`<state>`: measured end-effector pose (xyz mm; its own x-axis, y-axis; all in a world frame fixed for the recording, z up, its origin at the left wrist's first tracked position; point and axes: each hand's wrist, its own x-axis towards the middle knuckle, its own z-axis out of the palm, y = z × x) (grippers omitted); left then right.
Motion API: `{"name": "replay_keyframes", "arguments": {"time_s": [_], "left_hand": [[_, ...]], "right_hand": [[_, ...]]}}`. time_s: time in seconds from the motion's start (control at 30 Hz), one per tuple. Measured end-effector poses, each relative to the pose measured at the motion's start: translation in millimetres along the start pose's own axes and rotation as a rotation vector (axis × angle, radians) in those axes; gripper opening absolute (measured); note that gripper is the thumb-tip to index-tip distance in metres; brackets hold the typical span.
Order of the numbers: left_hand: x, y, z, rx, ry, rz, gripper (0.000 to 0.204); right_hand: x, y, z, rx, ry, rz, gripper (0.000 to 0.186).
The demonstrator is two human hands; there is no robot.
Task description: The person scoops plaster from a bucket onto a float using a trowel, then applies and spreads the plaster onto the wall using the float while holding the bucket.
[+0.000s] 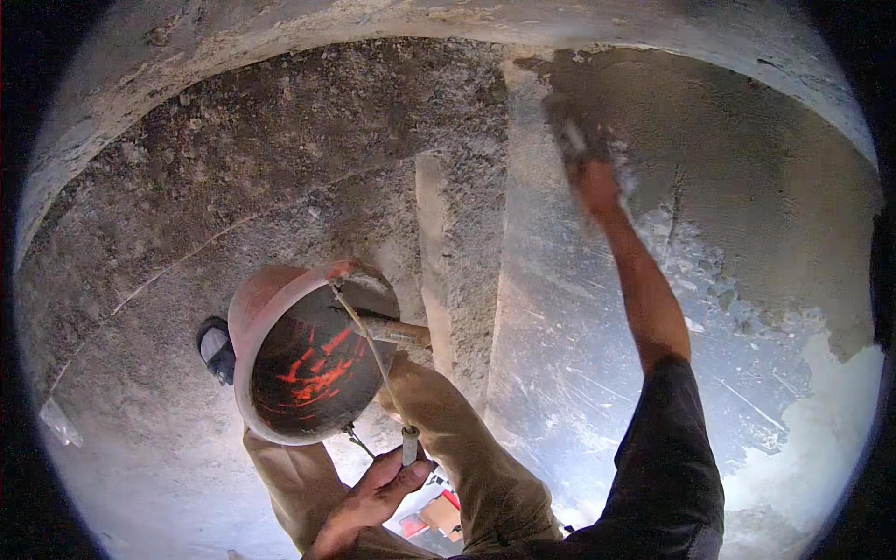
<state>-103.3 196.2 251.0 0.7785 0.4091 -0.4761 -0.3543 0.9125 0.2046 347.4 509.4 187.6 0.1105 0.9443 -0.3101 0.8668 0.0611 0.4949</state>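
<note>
My left hand [385, 487] is closed round the pale grip of a bucket's wire handle [378, 359]. The bucket [245, 359] hangs tilted with its mouth toward me; grey residue coats its inside, broken by orange-red streaks. Stretched up to the wall, my right hand [597, 185] is closed on a trowel [571, 126], both smeared by motion. The trowel lies at the left border of a wet grey plaster layer [756, 177]. How its blade meets the wall is too blurred to tell.
Rough, dark wall [308, 140] spreads to the left, beside a pale vertical strip [434, 252]. A short pipe [397, 332] shows behind the bucket. My trousered legs and a shoe [217, 350] are below. A cardboard box [441, 515] lies farther down.
</note>
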Motion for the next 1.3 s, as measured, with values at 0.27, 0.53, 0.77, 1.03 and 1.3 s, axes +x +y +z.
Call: {"name": "replay_keyframes", "arguments": {"time_s": [0.27,0.53,0.77,1.03,1.3], "left_hand": [[0.7,2.8,0.8,-0.05,0.002,-0.043,0.021],[4.5,10.1,4.0,-0.003,-0.024,-0.039,0.02],[-0.8,11.1,2.7,0.053,-0.044,0.001,0.02],[-4.8,15.3,-0.5,0.008,-0.022,-0.088,0.025],[-13.1,16.8,0.8,-0.008,0.015,-0.054,0.022]], "right_hand": [[-46.6,10.6,-23.1,-0.043,-0.09,-0.08,0.028],[-53.7,27.6,-48.9,0.047,0.173,0.135,0.029],[-123.6,-0.9,10.1,0.21,-0.153,0.063,0.026],[-50.8,31.4,-30.7,-0.282,0.207,-0.024,0.026],[-163.8,5.8,13.3,-0.067,-0.356,-0.083,0.029]]}}
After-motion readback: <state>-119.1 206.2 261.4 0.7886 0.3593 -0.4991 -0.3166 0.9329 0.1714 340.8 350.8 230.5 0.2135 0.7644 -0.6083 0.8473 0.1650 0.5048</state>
